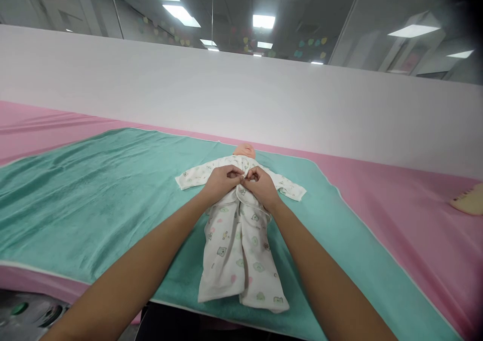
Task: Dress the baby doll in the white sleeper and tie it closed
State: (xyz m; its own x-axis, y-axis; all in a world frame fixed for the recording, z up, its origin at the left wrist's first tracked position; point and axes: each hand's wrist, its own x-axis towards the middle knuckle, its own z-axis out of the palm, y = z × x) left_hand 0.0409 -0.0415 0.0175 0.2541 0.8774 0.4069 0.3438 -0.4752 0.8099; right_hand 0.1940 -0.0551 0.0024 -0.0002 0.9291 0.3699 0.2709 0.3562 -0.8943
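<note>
A baby doll lies on its back, its head at the far end, dressed in a white printed top with long sleeves spread to both sides. White printed trousers with bears and hearts cover its legs toward me. My left hand and my right hand meet at the middle of the top's front. Both pinch the fabric at the front opening, fingertips nearly touching. Any fastener between the fingers is too small to make out. No doll hands show at the sleeve ends.
Under the doll lies a teal blanket, wrinkled on the left, over a pink sheet. A pale yellow object sits at the right edge. Behind stands a white low wall with glass above. Clear containers show at lower left.
</note>
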